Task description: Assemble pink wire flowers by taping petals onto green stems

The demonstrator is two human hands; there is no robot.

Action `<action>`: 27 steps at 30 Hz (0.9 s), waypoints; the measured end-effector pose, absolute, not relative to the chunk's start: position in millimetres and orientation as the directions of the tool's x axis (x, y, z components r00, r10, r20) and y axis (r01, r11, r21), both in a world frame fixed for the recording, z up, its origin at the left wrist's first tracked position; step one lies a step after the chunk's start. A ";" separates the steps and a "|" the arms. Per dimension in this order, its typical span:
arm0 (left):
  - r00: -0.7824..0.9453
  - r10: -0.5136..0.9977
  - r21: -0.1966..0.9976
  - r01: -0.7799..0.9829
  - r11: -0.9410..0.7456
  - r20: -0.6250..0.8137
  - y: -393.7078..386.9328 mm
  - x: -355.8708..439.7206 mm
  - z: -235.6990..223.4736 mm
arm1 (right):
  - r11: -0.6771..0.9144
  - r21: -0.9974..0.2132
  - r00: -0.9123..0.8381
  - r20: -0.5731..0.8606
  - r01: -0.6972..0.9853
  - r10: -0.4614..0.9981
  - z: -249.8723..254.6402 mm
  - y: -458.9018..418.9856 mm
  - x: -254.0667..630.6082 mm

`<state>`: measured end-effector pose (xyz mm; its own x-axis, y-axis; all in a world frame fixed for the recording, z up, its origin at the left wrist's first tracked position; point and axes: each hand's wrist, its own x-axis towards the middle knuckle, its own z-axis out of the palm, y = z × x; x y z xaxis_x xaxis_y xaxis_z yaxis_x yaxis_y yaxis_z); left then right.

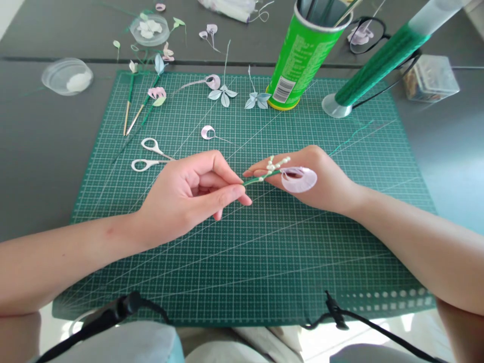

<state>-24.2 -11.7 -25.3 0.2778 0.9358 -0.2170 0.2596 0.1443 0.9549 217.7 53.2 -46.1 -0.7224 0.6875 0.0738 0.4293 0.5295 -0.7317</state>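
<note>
My left hand (196,189) pinches a thin green wrapped stem between thumb and fingertips. The stem runs to the right and carries small white bead-like buds (278,164) and a pale lilac thread-wrapped petal (300,180). Behind these lies my right hand (321,174), its visible fingers stretched out to the left beside the stem; the flower hides part of them. Close to my left wrist, white-handled scissors (145,165) rest on the green cutting mat (242,272), their blades hidden by the hand. Beyond the hands lies a loose lilac petal ring (207,132) on a wire.
A green can (298,60) holding tools and a tall green tube (378,65) stand at the back right, near eyeglasses (368,38) and a clear box (431,78). Stemmed flowers (157,93), blue-grey leaf sprays (223,94) and shallow clear dishes (68,75) lie at the back left.
</note>
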 end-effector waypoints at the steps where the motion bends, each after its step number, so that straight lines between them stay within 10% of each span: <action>1: 0.237 0.953 0.957 0.263 0.124 -0.189 -10.4 -24.5 -26.4 | 0.535 -0.731 -0.726 0.079 0.424 0.683 -46.1 53.6 218.1; 27: 0.123 0.972 0.951 0.264 0.164 -0.202 2.8 -29.5 -38.1 | 0.588 -0.739 -0.831 0.070 0.328 0.551 -43.5 54.7 217.0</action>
